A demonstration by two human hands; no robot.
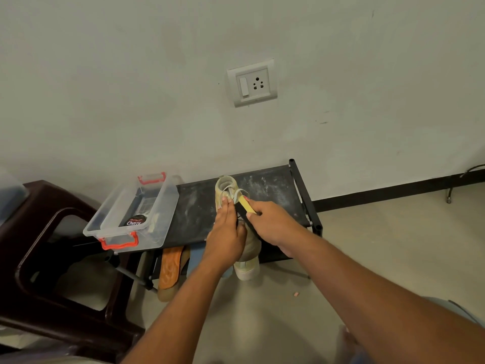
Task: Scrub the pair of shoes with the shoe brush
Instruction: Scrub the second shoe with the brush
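Brush (246, 207) gripped by right hand (271, 224) fingers (258, 207) | left hand (227, 231) holds shoe (225, 185)

shoe (223, 190) middle hidden, chair (39, 195) cropped left
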